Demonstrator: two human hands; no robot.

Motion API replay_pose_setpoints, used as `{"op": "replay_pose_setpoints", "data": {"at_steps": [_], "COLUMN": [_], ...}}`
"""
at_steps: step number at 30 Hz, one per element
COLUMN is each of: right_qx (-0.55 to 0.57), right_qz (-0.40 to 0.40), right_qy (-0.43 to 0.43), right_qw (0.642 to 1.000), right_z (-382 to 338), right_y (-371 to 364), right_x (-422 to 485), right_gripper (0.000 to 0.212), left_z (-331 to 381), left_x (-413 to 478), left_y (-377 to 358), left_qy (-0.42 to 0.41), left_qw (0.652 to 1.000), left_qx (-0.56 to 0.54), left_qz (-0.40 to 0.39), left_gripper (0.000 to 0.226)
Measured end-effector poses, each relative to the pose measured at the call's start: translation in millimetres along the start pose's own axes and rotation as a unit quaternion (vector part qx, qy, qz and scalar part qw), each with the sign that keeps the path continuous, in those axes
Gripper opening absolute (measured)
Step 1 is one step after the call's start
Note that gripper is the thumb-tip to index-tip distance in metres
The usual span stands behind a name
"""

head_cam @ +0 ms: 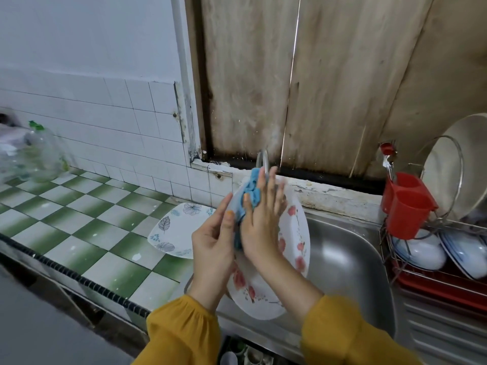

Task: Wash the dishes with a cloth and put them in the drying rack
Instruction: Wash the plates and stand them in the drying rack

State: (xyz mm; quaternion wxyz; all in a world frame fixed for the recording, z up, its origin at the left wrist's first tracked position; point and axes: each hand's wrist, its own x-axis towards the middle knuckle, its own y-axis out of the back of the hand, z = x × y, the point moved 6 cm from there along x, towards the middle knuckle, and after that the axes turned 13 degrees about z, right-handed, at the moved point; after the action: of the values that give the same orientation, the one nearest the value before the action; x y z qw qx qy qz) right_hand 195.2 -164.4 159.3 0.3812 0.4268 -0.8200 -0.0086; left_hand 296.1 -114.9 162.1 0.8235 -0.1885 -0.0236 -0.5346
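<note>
Currently the blossom-patterned plate [295,233] is held on edge above the stainless sink [347,248]. Its long axis runs from the tap [263,159] at the far end down toward the person, and its decorated face is turned to the right. Left hand [213,238]: clamped on the plate's left rim, thumb on the front, fingers curled behind. Right hand [261,214]: fingers straight, pressing the blue cloth [250,191] flat against the upper part of the face (the cloth bunches out past the thumb). Step in hand, by judgement: wiping, with the lower part of the face not yet covered. Key relation for the transfer: the wire drying rack [427,275] lies to the right, across the sink, on the right hand's side, whereas the left hand carries the plate. Either reach across with the left, or pass the rim to the right hand once it is free of the cloth. A leaf-patterned plate [171,233] waits on the tiled counter [79,206], nearer the left hand
</note>
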Motion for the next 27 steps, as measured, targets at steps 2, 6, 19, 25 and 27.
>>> {"op": "replay_pose_setpoints", "data": {"at_steps": [2,6,19,25,27], "right_qx": [0.002,-0.025,0.063,-0.047,-0.05], "right_qz": [-0.054,-0.138,-0.015,-0.039,0.041], "right_qy": [0.102,0.249,0.133,0.207,0.07], "right_qw": [0.993,0.958,0.989,0.977,0.995], "right_z": [-16.0,1.7,-4.8,58.7,74.7], "right_y": [-4.4,-1.9,-9.9,-11.0,0.6], "right_x": [-28.3,-72.4,-26.9,-47.5,-12.8], "right_gripper": [0.057,0.064,0.058,0.069,0.067], "left_z": [-1.2,5.3,20.3,20.4,18.1], "left_x": [12.3,28.5,14.2,39.4,33.7], "left_y": [9.4,29.5,13.5,50.4,46.4], "left_qy": [0.016,0.004,-0.065,-0.042,-0.033], "left_qw": [0.999,0.997,0.998,0.996,0.998], "left_qx": [-0.014,-0.014,0.023,0.0,-0.003], "left_qz": [0.038,0.076,0.001,0.074,0.053], "left_gripper": [0.028,0.033,0.033,0.025,0.026]}}
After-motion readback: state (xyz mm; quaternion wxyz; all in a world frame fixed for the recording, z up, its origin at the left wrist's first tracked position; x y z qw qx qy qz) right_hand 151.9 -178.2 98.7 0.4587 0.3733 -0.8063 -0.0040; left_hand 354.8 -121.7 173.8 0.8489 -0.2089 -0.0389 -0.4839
